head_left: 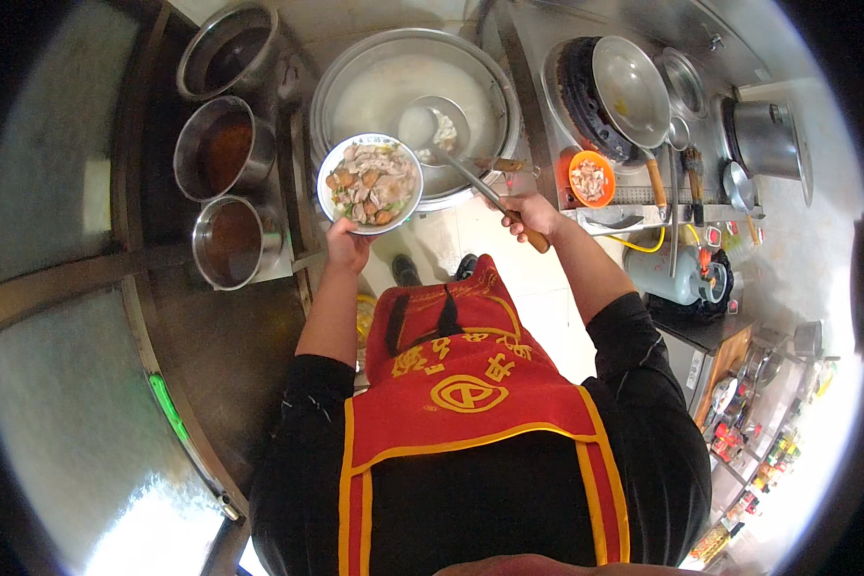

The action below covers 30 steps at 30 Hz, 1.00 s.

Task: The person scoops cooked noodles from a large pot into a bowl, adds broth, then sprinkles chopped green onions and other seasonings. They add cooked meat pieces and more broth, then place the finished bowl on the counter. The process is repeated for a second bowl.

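Red apron (470, 384) with yellow trim and a yellow round emblem, nearest the camera, worn over black sleeves. Left hand (348, 245): fingers curled under the near rim of a white bowl (370, 182), gripping it from below; bowl filled with brown and pale pieces, held above the near edge of the large pot. Right hand (531, 216): fingers closed around the wooden handle of a metal ladle (432, 125), whose scoop hangs over the large steel pot (413, 96) of pale liquid, just beyond the bowl. Left of the bowl: three steel pots (226, 154) with dark contents. Right: small orange bowl (591, 179), a wok (630, 91) on a burner. Far lower right: shelf of small coloured packages (749, 470), too small to tell.
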Tool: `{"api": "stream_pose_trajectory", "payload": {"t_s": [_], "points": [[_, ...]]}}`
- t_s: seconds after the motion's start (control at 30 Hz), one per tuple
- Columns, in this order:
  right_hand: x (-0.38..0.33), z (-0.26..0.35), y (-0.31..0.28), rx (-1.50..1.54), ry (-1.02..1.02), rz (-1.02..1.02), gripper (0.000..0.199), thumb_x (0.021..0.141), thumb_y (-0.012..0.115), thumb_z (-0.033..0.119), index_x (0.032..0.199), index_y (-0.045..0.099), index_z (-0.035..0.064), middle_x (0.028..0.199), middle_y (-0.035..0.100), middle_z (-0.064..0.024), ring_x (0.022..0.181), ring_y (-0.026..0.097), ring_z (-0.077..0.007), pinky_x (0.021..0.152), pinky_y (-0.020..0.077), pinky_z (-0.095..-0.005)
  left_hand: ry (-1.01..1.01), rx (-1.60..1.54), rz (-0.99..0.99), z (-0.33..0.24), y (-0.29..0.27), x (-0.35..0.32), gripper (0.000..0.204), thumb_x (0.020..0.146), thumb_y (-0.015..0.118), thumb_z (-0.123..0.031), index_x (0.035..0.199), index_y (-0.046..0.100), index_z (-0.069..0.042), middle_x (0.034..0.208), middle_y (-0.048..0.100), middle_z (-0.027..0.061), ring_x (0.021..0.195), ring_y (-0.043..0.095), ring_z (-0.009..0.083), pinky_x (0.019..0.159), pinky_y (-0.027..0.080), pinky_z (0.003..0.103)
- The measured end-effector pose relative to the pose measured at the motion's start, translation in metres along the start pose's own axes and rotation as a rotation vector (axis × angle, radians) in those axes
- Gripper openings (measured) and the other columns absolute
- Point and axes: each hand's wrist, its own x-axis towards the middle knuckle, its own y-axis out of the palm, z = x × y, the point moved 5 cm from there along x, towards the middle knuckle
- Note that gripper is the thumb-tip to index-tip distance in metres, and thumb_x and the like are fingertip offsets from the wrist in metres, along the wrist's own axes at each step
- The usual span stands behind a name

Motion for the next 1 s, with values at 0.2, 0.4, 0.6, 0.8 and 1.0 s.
{"api": "stream_pose_trajectory", "payload": {"t_s": [0.2,0.4,0.6,0.8,1.0], "points": [[0.005,-0.013,0.0,0.007,-0.018,-0.017,0.025,0.107,0.056,0.032,0.106,0.059,0.0073,0.078,0.059,-0.0036,0.05,0.05,-0.011,0.042,0.0435,-0.0312,0.011,-0.028,-0.015,-0.001,0.004,-0.003,0.067,0.076,0.053,-0.015,0.14,0.05,0.004,0.131,0.065,0.0175,0.108,0.069,0.0322,0.085,0.061,0.045],[-0.036,-0.027,0.021,0.107,-0.064,-0.067,0.024,0.106,0.053,0.03,0.109,0.06,0.0068,0.074,0.057,-0.003,0.049,0.046,-0.0089,0.042,0.0391,-0.0281,-0.014,0.054,0.013,0.005,-0.013,0.008,0.073,0.078,0.052,-0.019,0.146,0.045,0.007,0.133,0.065,0.0216,0.113,0.07,0.0352,0.089,0.064,0.048],[-0.103,-0.027,0.034,0.173,-0.072,-0.111,0.024,0.107,0.054,0.028,0.112,0.062,0.0055,0.072,0.055,-0.0024,0.047,0.043,-0.0081,0.039,0.0366,-0.0266,0.011,-0.019,0.082,0.007,-0.01,0.01,0.071,0.079,0.05,-0.018,0.144,0.044,0.01,0.133,0.064,0.0243,0.111,0.07,0.0369,0.089,0.064,0.049],[-0.159,-0.017,0.043,0.121,-0.14,-0.176,0.027,0.107,0.053,0.028,0.116,0.062,0.0036,0.071,0.054,-0.0019,0.047,0.044,-0.0076,0.038,0.0359,-0.0255,0.005,-0.05,0.067,0.005,-0.003,0.007,0.071,0.084,0.048,-0.018,0.15,0.04,0.007,0.143,0.059,0.024,0.125,0.064,0.039,0.1,0.057,0.055],[-0.189,-0.015,0.053,0.103,-0.171,-0.203,0.03,0.107,0.054,0.028,0.119,0.063,0.0027,0.069,0.053,-0.001,0.044,0.042,-0.0067,0.036,0.0338,-0.024,0.012,-0.065,0.11,0.004,-0.001,0.007,0.071,0.084,0.047,-0.015,0.151,0.037,0.007,0.146,0.055,0.025,0.129,0.06,0.042,0.104,0.055,0.059]]}}
